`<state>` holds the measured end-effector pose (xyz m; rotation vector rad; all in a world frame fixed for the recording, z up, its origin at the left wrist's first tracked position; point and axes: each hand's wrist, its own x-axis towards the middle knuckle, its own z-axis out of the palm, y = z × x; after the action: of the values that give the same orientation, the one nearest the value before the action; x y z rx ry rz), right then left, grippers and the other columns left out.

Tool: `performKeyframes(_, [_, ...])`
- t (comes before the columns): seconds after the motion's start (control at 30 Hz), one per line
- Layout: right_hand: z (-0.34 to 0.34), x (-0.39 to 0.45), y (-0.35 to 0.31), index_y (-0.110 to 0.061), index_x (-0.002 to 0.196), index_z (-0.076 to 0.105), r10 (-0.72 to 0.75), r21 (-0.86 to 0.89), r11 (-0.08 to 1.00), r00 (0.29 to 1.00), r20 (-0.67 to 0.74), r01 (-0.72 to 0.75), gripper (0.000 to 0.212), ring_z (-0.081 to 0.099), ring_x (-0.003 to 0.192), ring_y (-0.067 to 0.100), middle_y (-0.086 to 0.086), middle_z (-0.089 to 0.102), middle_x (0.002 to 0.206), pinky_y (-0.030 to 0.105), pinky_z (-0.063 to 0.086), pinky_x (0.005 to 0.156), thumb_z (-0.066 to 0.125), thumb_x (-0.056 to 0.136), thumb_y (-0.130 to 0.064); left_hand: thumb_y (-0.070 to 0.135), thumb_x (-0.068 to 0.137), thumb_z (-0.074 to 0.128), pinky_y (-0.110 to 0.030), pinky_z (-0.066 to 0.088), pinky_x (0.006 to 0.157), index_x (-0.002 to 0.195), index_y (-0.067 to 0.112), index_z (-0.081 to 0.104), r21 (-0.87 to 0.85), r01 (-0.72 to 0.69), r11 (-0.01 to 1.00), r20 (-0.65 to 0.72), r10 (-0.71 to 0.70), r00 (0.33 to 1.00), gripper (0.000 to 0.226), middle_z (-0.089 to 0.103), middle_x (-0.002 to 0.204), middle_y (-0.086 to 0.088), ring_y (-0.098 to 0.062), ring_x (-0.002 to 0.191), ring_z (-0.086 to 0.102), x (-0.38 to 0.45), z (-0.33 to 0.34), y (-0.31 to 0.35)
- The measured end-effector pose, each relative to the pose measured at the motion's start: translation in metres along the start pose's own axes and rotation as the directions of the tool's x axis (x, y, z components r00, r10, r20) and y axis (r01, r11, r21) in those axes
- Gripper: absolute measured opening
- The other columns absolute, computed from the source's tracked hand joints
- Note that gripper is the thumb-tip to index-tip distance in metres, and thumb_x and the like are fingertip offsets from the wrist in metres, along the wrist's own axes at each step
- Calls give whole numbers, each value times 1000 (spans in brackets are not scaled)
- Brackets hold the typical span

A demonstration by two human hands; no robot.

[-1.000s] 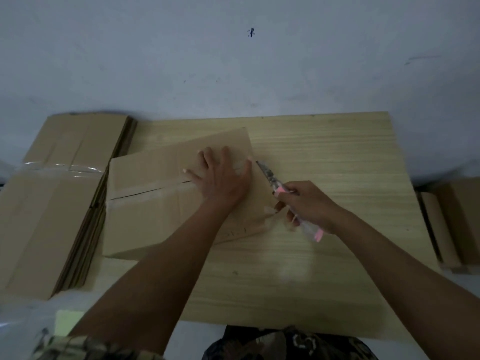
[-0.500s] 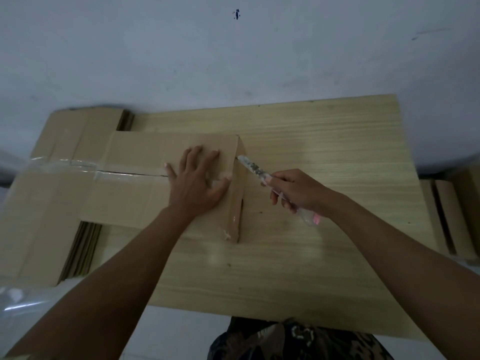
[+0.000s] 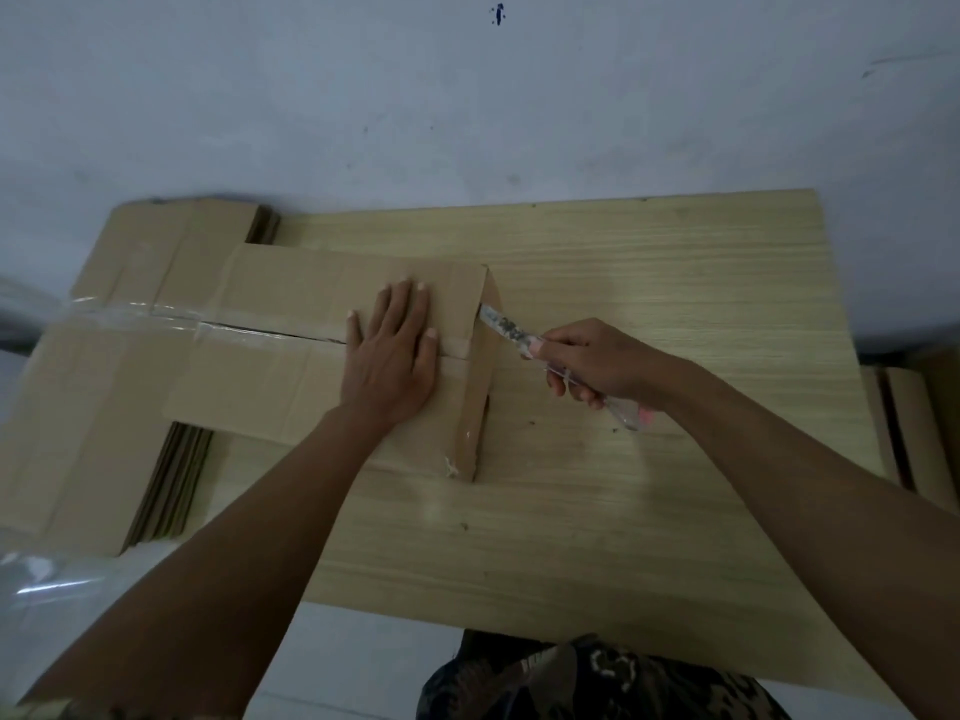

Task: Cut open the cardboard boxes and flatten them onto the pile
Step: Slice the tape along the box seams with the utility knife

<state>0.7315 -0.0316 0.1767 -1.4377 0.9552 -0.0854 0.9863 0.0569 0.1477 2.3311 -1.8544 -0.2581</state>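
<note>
A brown cardboard box (image 3: 280,324) lies on the wooden table (image 3: 649,304), its left part reaching over the pile of flattened boxes (image 3: 93,407). Clear tape runs along its middle seam, which is split. My left hand (image 3: 389,350) presses flat on the box top near its right end, fingers straight. My right hand (image 3: 597,366) grips a utility knife (image 3: 511,332) with a clear and pink handle. The blade tip touches the upper right edge of the box's short right end face.
The flattened pile sits left of the table on the floor, with clear plastic wrap (image 3: 47,579) at its near side. More cardboard (image 3: 914,428) stands beyond the table's right edge. A pale wall or floor lies behind the table.
The box has turned and slid left over the pile. My left hand moved with it, staying flat on top. The knife blade has come up against the box's right end.
</note>
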Motion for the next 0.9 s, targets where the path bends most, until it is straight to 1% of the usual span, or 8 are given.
performKeyframes(0.1, [-3, 1, -7, -5, 99, 68, 18, -64, 998, 998, 65, -14, 35, 45, 47, 10, 2, 63, 68, 24, 38, 45, 51, 105, -36, 45, 99, 18, -58, 3, 124, 162, 22, 21, -28, -29, 999, -49, 27, 998, 67, 12, 170, 2, -21, 157, 5, -3, 1, 0])
performKeyframes(0.27, [10, 11, -15, -12, 86, 65, -3, -127, 992, 998, 58, 10, 34, 47, 46, 11, 4, 63, 71, 25, 40, 46, 49, 106, -34, 39, 100, 22, -60, 6, 123, 160, 22, 29, -44, -103, 994, -77, 100, 992, 63, 21, 168, 2, -19, 156, 11, -4, 5, 3])
performKeyframes(0.37, [7, 14, -18, -10, 99, 68, 14, -190, 982, 995, 103, 6, 33, 47, 46, 9, 3, 62, 71, 24, 40, 45, 49, 106, -36, 38, 100, 23, -56, 9, 125, 159, 23, 31, -56, -103, 993, -89, 98, 991, 62, 22, 168, 3, -18, 156, 12, -3, 6, -1])
performKeyframes(0.47, [2, 14, -19, -10, 111, 69, 60, -195, 980, 989, 135, -33, 33, 45, 45, 9, 2, 61, 68, 23, 38, 43, 51, 104, -37, 37, 101, 24, -55, 13, 124, 159, 22, 32, -45, -130, 990, -93, 126, 988, 60, 24, 167, 2, -20, 156, 15, -4, 8, -3])
performKeyframes(0.53, [7, 16, -18, -6, 109, 69, 42, -178, 984, 993, 113, -22, 34, 44, 45, 11, 4, 62, 69, 23, 37, 43, 52, 104, -35, 37, 102, 24, -56, 13, 124, 159, 22, 32, -39, -134, 990, -84, 130, 988, 60, 24, 167, 2, -21, 156, 16, -2, 9, -3])
performKeyframes(0.63, [18, 18, -12, -3, 99, 67, 8, -129, 992, 996, 86, 3, 36, 43, 45, 12, 8, 60, 70, 24, 35, 44, 52, 104, -35, 38, 102, 24, -55, 13, 124, 159, 22, 33, -40, -124, 991, -81, 121, 989, 60, 24, 167, 2, -21, 156, 16, 0, 10, -3])
performKeyframes(0.73, [17, 13, -9, -1, 106, 68, 33, -143, 990, 994, 107, -18, 37, 43, 44, 11, 7, 58, 69, 23, 34, 42, 53, 104, -35, 37, 102, 26, -54, 14, 124, 158, 23, 34, -39, -124, 992, -100, 119, 988, 58, 25, 167, 3, -21, 156, 17, -1, 10, -3])
performKeyframes(0.9, [19, 13, -14, -16, 115, 71, 3, -161, 987, 994, 107, 14, 30, 44, 43, 10, 4, 60, 68, 25, 36, 45, 53, 103, -37, 37, 102, 25, -56, 15, 123, 157, 21, 36, -29, -129, 991, -93, 126, 988, 59, 28, 166, 2, -24, 155, 19, 1, 11, -1])
